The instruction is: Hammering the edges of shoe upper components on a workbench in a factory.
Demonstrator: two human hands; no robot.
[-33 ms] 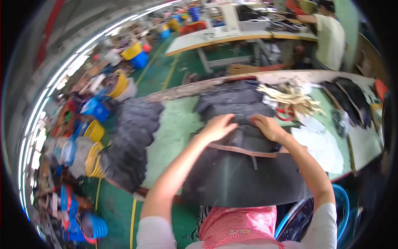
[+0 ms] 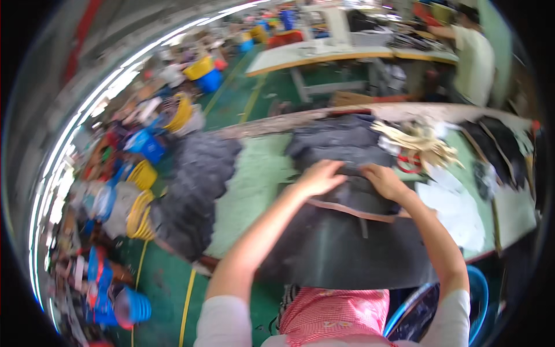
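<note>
Both hands work at a dark grey sheet piece (image 2: 364,195) with a pale tan front edge, possibly leather. My left hand (image 2: 322,177) has its thumb and fingers closed on the piece's upper edge. A short distance to the right, my right hand (image 2: 383,183) pinches the same edge with bent fingers. A small dark strip shows between the fingertips; blur hides its detail. Beneath lies a smooth black board or mat (image 2: 324,248) at the table's near edge. Behind the hands rests a stack of dark grey pieces (image 2: 341,137), overlapping in rows.
More dark pieces (image 2: 199,173) overlap along the green table's (image 2: 257,168) left end. To the right lie cream strips (image 2: 419,141), a red ring-shaped thing (image 2: 409,163), white sheets (image 2: 448,202) and black pieces (image 2: 500,147). A blue tub (image 2: 478,301) stands below. A person (image 2: 475,61) works beyond.
The whole view has shifted, so the table and its things appear slightly farther right and lower. Both hands keep their place on the dark piece.
</note>
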